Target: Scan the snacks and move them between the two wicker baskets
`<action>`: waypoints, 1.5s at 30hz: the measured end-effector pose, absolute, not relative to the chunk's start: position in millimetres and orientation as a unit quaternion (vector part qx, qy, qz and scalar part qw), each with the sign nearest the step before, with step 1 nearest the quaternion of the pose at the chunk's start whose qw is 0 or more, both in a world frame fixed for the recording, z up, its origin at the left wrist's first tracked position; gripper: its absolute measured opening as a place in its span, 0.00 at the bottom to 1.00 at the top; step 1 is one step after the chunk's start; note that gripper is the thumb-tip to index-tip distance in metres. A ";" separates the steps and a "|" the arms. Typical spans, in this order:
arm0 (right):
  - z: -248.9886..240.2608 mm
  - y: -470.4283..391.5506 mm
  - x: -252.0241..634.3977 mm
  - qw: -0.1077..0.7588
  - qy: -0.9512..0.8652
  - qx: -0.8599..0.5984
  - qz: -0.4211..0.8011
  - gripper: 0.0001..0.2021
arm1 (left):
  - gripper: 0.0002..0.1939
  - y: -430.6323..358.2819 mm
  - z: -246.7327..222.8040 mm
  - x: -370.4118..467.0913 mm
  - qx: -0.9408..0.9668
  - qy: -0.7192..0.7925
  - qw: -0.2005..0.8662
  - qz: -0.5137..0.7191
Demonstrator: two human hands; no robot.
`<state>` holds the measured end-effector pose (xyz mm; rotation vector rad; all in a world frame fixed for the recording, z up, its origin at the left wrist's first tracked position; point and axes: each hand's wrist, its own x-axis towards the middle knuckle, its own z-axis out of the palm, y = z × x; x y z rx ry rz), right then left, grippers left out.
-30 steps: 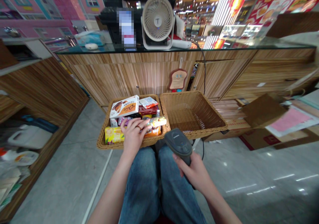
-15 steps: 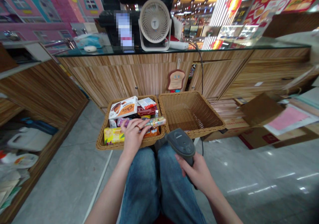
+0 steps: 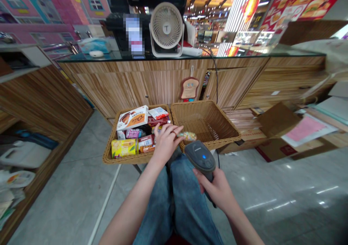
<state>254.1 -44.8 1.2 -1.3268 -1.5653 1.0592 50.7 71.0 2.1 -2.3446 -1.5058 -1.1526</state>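
Observation:
My left hand point(image 3: 169, 139) is closed on a clear tube of colourful candy point(image 3: 188, 136), partly hidden by my fingers, above the place where the two baskets meet. My right hand point(image 3: 216, 185) grips a dark grey barcode scanner point(image 3: 200, 155), its blue light lit and its head close to the tube. Packaged goods fill the left wicker basket point(image 3: 108, 154), among them a white Dove box point(image 3: 132, 117), a yellow package point(image 3: 124, 148) and a purple-pink packet point(image 3: 135, 133). Beside it stands the right wicker basket point(image 3: 233, 129), with no goods visible inside.
Ahead is a wood-grain counter point(image 3: 114, 81) with a glass top, carrying a white fan point(image 3: 166, 29). A toast-shaped hanging point(image 3: 189, 88) and a black cable point(image 3: 216, 78) are on its front. Cardboard boxes point(image 3: 277, 148) lie at right; shelves with bottles point(image 3: 24, 152) stand at left.
My left hand has carried the candy tube rightward, out over the right basket's near-left edge. The scanner's blue light has come on. My right hand keeps its hold, and the view has shifted slightly.

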 end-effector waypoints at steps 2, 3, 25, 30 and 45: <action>2.0 -45.8 255.3 0.402 -0.622 -0.526 0.418 0.22 | 0.20 68.4 -2.9 51.3 -0.784 -0.498 0.049 -0.368; 2.3 -46.2 256.1 0.401 -0.622 -0.526 0.418 0.22 | 0.21 66.3 -4.6 48.4 -0.779 -0.503 0.051 -0.370; 4.5 -43.5 248.7 0.394 -0.633 -0.521 0.416 0.20 | 0.11 26.3 -17.7 -2.9 -0.648 -0.642 0.124 -0.391; 3.6 -43.6 249.1 0.392 -0.637 -0.517 0.416 0.21 | 0.11 21.4 -15.2 -3.2 -0.664 -0.620 0.117 -0.402; 5.8 -43.6 249.5 0.397 -0.628 -0.524 0.417 0.20 | 0.13 39.7 -11.1 -4.1 -0.747 -0.486 -0.036 -0.452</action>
